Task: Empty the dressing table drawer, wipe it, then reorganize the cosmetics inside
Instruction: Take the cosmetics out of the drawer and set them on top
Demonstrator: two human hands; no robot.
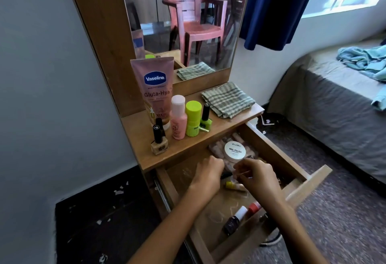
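Wooden dressing table (144,138) is carrying a lotion tube (155,88), bottles and a checked cloth (227,99), while we are reaching into its open drawer (277,155), left hand (207,175) curled around a dark stick and right hand (258,177) pinching something thin beside a white jar (235,150).

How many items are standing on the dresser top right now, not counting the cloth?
6: Vaseline tube, two black-capped bottles in front of it, pink bottle, lime bottle, green nail polish. Others may be hidden behind.
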